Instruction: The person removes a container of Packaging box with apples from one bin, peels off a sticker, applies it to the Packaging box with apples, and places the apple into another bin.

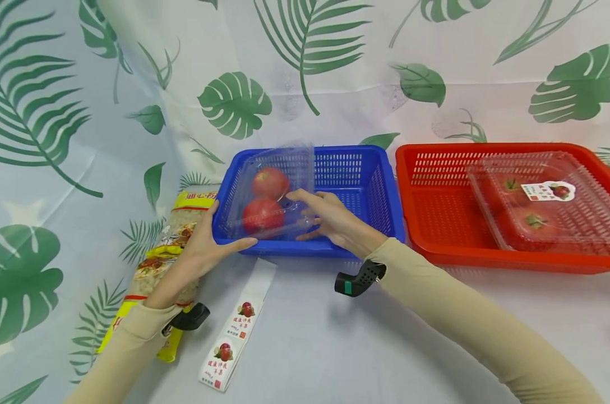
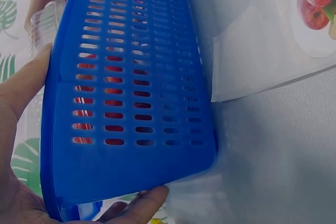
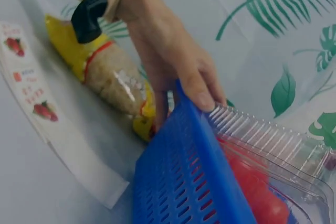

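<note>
In the head view, a clear plastic clamshell box [image 1: 300, 163] with two red tomatoes [image 1: 263, 215] sits in the left part of a blue slotted basket [image 1: 396, 219]. My left hand [image 1: 201, 244] grips the basket's near left corner. Its thumb lies along the rim in the left wrist view, while other fingertips [image 2: 152, 203] touch the outer side. At the box's right end is my right hand [image 1: 332, 219], index finger over the plastic and thumb lower at the front. Part of that contact is hidden, and the right wrist view shows only the left hand [image 3: 176, 56].
To the right stands a red basket [image 1: 436, 207] with another clear box [image 1: 562, 224] of tomatoes bearing a label [image 1: 549, 191]. Yellow food bags [image 1: 151, 275] lie at the left. A strip of fruit stickers [image 1: 236, 331] lies in front of the blue basket.
</note>
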Tool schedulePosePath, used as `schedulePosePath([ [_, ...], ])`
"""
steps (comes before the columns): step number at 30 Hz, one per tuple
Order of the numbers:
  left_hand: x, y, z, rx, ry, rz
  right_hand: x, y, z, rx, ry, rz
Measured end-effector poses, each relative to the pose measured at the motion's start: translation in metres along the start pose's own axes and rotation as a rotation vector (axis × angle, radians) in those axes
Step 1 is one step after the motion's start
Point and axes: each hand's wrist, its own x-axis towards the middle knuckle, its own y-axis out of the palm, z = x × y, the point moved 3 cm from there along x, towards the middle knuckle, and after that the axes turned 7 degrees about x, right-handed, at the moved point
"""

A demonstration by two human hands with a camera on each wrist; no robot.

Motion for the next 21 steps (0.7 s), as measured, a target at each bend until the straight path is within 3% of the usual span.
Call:
schedulePosePath([
  [6,-0.002,-0.001,-0.001,0.015,-0.021,0.015,-0.014,-0.004,0.007,0.070,-0.031,-0.029],
  [10,-0.002,-0.001,-0.001,0.006,-0.011,0.024,-0.032,-0.007,0.018,0.095,-0.069,0.008],
  [16,0.000,-0.001,0.000,-0.032,0.050,0.024,-0.071,-0.016,0.030,0.023,-0.102,0.105],
  [21,0.001,-0.001,0.000,-0.023,0.095,0.028,-0.108,-0.029,0.031,-0.092,-0.092,0.125],
])
